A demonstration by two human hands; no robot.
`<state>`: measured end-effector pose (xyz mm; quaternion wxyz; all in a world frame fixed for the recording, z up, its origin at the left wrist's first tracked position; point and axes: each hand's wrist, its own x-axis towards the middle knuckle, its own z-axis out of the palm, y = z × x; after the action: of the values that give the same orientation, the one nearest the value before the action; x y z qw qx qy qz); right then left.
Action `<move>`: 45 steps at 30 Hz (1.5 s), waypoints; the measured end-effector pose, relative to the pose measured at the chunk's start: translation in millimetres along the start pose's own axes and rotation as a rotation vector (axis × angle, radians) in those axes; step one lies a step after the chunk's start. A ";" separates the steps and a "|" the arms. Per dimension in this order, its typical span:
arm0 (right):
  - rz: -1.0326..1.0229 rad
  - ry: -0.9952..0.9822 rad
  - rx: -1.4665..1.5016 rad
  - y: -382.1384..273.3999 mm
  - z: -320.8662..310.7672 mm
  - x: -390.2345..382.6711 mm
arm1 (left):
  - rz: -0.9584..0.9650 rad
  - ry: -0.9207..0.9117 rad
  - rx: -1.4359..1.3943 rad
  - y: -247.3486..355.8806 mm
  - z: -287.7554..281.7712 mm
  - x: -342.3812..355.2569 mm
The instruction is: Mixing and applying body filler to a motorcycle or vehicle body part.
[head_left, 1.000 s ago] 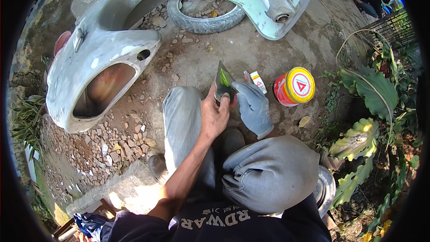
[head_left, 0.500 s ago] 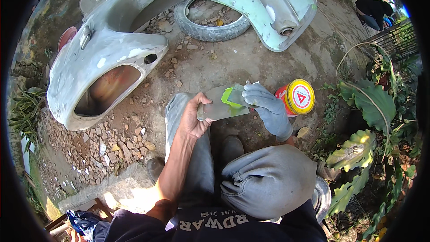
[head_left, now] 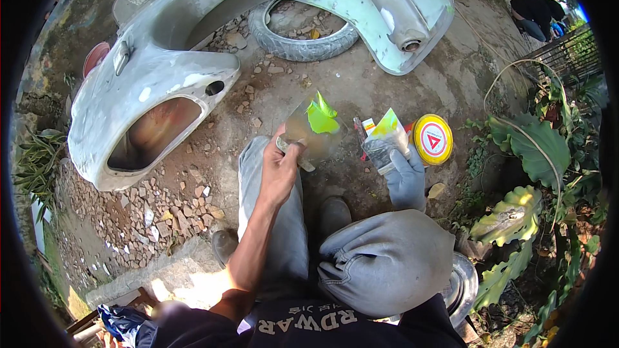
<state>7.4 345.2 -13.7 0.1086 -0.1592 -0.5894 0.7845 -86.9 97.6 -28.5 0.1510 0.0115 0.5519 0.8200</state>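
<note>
My bare left hand [head_left: 281, 166] grips the near end of a flat, see-through plate [head_left: 308, 148], which is tilted upward. A lump of bright green putty [head_left: 322, 116] clings to the plate's far part. My right hand [head_left: 406, 179], in a grey glove, is closed on a putty spreader [head_left: 385, 142], a flat greyish piece whose upper corner is smeared with green. Plate and spreader are apart. Just beyond the gloved fingers stands a red tin with a yellow lid [head_left: 433, 139]. A small red tube-like item [head_left: 360, 130] lies behind the spreader, partly hidden.
A pale grey-green scooter body shell [head_left: 155, 77] lies across the far left and top. A tyre [head_left: 303, 48] rests under its arch. Rubble [head_left: 161, 212] covers the ground at left, leafy plants [head_left: 535, 154] line the right. Another person [head_left: 536, 14] is at the far right.
The spreader has come off the plate and moved right with my gloved hand. My left hand has turned the plate up, and the green putty now stands out in a lump.
</note>
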 end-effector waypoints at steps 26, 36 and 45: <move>-0.563 -0.674 -0.277 20.6 18.3 45.8 | -0.622 -0.028 -0.617 2.7 -28.9 -6.1; -0.631 -0.319 -0.709 24.8 -5.9 43.7 | -0.499 0.051 -0.499 9.7 -29.3 -0.5; 0.140 0.024 0.228 32.7 -1.9 6.0 | 0.123 0.030 0.218 3.4 2.0 -7.8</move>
<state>3.2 339.8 -46.3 0.0777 -0.1959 -0.4826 0.8501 -79.9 96.2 -23.5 0.0902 0.0495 0.6383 0.7629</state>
